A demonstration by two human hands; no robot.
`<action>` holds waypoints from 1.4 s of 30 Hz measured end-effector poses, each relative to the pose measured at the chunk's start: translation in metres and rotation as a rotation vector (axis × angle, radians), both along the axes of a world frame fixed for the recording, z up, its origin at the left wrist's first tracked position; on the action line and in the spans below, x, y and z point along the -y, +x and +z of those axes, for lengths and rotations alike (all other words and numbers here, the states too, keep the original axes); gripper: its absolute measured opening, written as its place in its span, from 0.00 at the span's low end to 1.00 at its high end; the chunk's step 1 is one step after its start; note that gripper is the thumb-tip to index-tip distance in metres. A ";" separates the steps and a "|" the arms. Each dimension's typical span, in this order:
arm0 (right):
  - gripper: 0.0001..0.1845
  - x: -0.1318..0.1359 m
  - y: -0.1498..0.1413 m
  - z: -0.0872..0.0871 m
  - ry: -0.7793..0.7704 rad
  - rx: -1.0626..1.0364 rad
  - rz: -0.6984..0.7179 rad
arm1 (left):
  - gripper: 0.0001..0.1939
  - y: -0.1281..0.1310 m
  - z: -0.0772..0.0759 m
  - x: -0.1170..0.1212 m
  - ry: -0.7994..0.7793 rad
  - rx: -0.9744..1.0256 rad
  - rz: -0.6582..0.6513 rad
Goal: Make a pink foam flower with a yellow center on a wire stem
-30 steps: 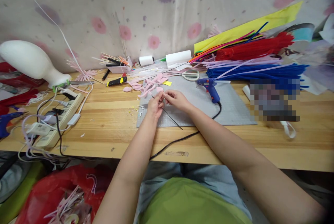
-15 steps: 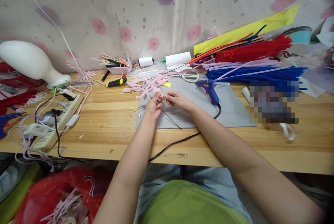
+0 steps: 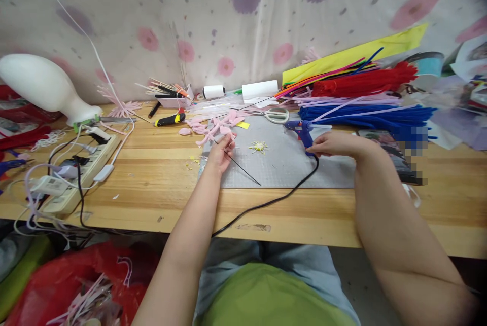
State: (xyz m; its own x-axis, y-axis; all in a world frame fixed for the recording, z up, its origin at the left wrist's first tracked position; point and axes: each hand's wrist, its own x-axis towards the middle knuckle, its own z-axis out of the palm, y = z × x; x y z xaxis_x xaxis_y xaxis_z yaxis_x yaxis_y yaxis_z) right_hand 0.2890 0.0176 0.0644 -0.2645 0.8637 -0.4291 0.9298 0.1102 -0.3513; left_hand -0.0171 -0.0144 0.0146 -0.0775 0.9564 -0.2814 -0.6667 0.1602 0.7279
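**Left hand [image 3: 222, 155] holding a dark stem [image 3: 245, 170], right hand [image 3: 330, 144] at a blue glue gun [image 3: 305, 132]**

From my remote seat I am viewing a wooden tabletop [image 3: 152, 164]. Toward its left end, a power strip [image 3: 107, 146] is lying with plugs in it.

Nearer the middle, pink pieces [image 3: 218, 125] are lying heaped just beyond the left hand. That hand's fingers are clamping the stem, which is slanting down to the right over a grey mat [image 3: 277, 169]. I am favouring a light pinch here, as something so thin is probably bending easily.

Next, a yellow spiky piece [image 3: 259, 147] is resting on the mat between the hands.

Right of that, the glue gun is lying on the mat, its nozzle pointing left, a white glue stick [image 3: 321, 127] jutting from its back. The right hand's fingers are touching the bottom of its handle; I am not able to tell whether they are gripping. I am judging a fuller hold, higher up by the trigger, to be steadier. I am also advising a slack black cord [image 3: 262, 203] and a nozzle aimed away from the left fingers.
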 end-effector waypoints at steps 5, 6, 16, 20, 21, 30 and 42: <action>0.22 -0.016 0.007 -0.015 0.247 0.009 -0.218 | 0.10 0.003 -0.004 0.000 0.057 -0.087 0.027; 0.21 -0.018 0.001 -0.020 0.262 -0.069 -0.224 | 0.10 0.003 -0.004 0.001 0.061 -0.096 0.031; 0.24 -0.001 -0.059 -0.044 0.340 -0.898 -0.524 | 0.11 0.005 -0.003 0.001 0.053 -0.124 0.029; 0.25 0.017 -0.084 -0.038 0.224 -1.002 -0.303 | 0.10 0.013 -0.003 0.004 0.057 -0.250 0.118; 0.25 0.020 -0.090 -0.039 0.223 -0.970 -0.289 | 0.09 0.015 -0.004 0.004 0.061 -0.291 0.161; 0.24 0.030 -0.111 -0.052 0.435 -0.813 -0.159 | 0.03 0.028 -0.005 0.005 0.023 -0.395 0.346; 0.23 0.033 -0.112 -0.048 0.536 -0.652 -0.095 | 0.01 0.027 -0.004 0.003 -0.031 -0.414 0.377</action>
